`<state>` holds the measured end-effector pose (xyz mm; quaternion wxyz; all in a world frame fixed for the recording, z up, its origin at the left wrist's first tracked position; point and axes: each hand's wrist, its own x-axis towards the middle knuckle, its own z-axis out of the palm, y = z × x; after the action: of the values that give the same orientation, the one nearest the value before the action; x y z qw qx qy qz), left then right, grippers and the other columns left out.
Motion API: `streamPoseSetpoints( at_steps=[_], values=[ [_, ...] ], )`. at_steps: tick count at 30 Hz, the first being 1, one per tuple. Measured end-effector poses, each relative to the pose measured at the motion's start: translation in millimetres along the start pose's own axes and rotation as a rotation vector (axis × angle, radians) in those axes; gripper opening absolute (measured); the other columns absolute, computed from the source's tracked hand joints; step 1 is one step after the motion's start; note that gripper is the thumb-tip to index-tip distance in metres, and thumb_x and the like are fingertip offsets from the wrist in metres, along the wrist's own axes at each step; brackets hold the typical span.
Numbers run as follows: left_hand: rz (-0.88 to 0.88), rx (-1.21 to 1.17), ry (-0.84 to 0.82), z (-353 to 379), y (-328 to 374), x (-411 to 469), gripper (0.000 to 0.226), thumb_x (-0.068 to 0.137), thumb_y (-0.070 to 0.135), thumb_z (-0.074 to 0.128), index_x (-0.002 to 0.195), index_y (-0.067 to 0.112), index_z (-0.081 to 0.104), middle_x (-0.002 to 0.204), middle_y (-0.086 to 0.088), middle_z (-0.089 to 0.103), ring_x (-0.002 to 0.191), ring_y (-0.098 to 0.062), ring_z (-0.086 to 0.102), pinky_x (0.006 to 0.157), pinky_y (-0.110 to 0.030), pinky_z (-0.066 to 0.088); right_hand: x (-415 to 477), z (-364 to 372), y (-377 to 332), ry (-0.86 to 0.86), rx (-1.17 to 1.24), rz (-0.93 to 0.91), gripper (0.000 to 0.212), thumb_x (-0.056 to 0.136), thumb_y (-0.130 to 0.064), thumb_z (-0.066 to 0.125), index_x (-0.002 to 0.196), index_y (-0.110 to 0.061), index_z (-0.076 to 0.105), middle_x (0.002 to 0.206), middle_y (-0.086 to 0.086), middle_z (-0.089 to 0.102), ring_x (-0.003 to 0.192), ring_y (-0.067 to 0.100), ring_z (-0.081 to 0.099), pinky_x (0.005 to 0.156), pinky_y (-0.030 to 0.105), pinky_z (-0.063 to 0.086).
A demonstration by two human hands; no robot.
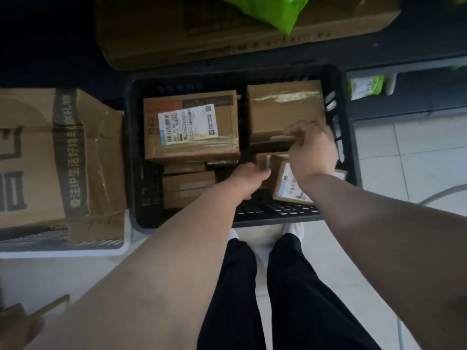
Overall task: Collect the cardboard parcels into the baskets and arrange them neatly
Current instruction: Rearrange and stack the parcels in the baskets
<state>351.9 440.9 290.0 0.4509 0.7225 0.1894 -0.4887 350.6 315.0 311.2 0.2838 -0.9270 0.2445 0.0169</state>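
Inside the black basket (351, 157), our right hand (313, 150) pinches a slim parcel (267, 145) by its right end. Our left hand (249, 178) grips the tilted labelled parcel (288, 183) by its left edge. We judge both light and stiff, best held by the edges.

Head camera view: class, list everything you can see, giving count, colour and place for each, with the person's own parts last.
basket: one, black, on the floor ahead
cardboard parcels: at least six, brown, inside the basket
thin parcel: one, brown, held over the basket's right side
large carton: one, brown, left of the basket
flat carton: one, brown, beyond the basket
mailer bag: one, green, on the flat carton
labelled packet: one, green, far right
legs: two, black trousers, bottom centre
left hand: at a small labelled parcel, fingers hidden
right hand: pinching the thin parcel
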Motion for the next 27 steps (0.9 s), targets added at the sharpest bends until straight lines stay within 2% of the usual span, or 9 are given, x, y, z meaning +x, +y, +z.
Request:
streamPoseSetpoints(
  at_steps=[2,4,8,12,16,19,21,24,27],
  values=[
    [-0.003,-0.038,-0.02,14,13,3,0.044,0.102,0.046,0.044,0.139,0.02,0.047,0.139,-0.004,0.054,0.131,-0.028,0.047,0.103,-0.046,0.041,10,-13,22,0.023,-0.129,0.098,0.045,0.081,0.002,0.045,0.115,-0.021,0.065,0.123,0.008,0.055,0.117,0.029,0.047,0.087,0.038,0.042],
    [-0.015,-0.041,-0.033,28,20,9,0.054,0.101,0.055,0.039,0.144,0.021,0.042,0.14,-0.005,0.056,0.131,-0.029,0.048,0.107,-0.046,0.036,14,-20,43,-0.11,-0.272,0.27,0.038,0.091,-0.012,0.048,0.128,-0.015,0.055,0.132,0.012,0.048,0.123,0.032,0.043,0.099,0.043,0.038],
    [-0.047,-0.062,-0.03,54,21,18,0.068,0.095,0.064,0.043,0.148,0.023,0.035,0.135,-0.008,0.06,0.122,-0.027,0.055,0.102,-0.041,0.039,-2,-15,58,-0.388,-0.396,0.227,0.039,0.099,-0.032,0.036,0.13,-0.013,0.049,0.128,0.014,0.054,0.118,0.034,0.049,0.093,0.043,0.04],
    [-0.123,-0.152,0.13,59,11,16,0.075,0.087,0.069,0.052,0.146,0.025,0.034,0.129,-0.009,0.061,0.116,-0.03,0.058,0.102,-0.05,0.045,3,-19,43,-0.311,-0.145,0.317,0.037,0.095,-0.025,0.04,0.13,-0.018,0.051,0.122,0.01,0.06,0.113,0.032,0.051,0.093,0.043,0.043],
    [-0.222,-0.403,0.312,27,-17,5,0.046,0.09,0.052,0.06,0.123,0.02,0.056,0.096,-0.005,0.075,0.088,-0.023,0.072,0.085,-0.043,0.057,4,-18,30,-0.381,0.174,0.324,0.045,0.093,-0.008,0.042,0.135,-0.02,0.048,0.114,0.006,0.057,0.087,0.023,0.05,0.063,0.026,0.04],
    [-0.29,-0.359,0.386,-7,-27,-6,0.036,0.09,0.049,0.057,0.104,0.016,0.065,0.085,-0.006,0.076,0.08,-0.024,0.073,0.084,-0.042,0.057,0,-4,20,-0.432,0.341,0.382,0.047,0.093,-0.004,0.044,0.138,-0.019,0.047,0.129,0.007,0.054,0.103,0.023,0.054,0.067,0.025,0.038],
    [-0.272,-0.238,0.47,-24,-30,-9,0.048,0.082,0.056,0.056,0.107,0.016,0.066,0.092,-0.007,0.074,0.086,-0.027,0.071,0.09,-0.044,0.055,-7,10,12,-0.522,0.398,0.481,0.041,0.094,-0.007,0.046,0.133,-0.019,0.05,0.124,0.006,0.056,0.102,0.023,0.056,0.069,0.026,0.041],
    [-0.197,-0.103,0.505,-43,-39,-15,0.067,0.069,0.071,0.059,0.118,0.025,0.054,0.119,-0.007,0.066,0.107,-0.03,0.064,0.1,-0.049,0.048,-15,34,8,-0.709,0.567,0.588,0.037,0.094,-0.006,0.052,0.126,-0.024,0.056,0.114,0.005,0.063,0.091,0.019,0.061,0.079,0.033,0.054],
    [-0.243,-0.063,0.548,-58,-45,-24,0.114,0.045,0.083,0.066,0.141,0.027,0.039,0.139,-0.005,0.053,0.123,-0.031,0.055,0.106,-0.051,0.043,-21,46,7,-0.805,0.631,0.53,0.052,0.09,0.001,0.06,0.135,-0.024,0.05,0.117,0.003,0.063,0.09,0.014,0.061,0.077,0.031,0.055]
  ],
)
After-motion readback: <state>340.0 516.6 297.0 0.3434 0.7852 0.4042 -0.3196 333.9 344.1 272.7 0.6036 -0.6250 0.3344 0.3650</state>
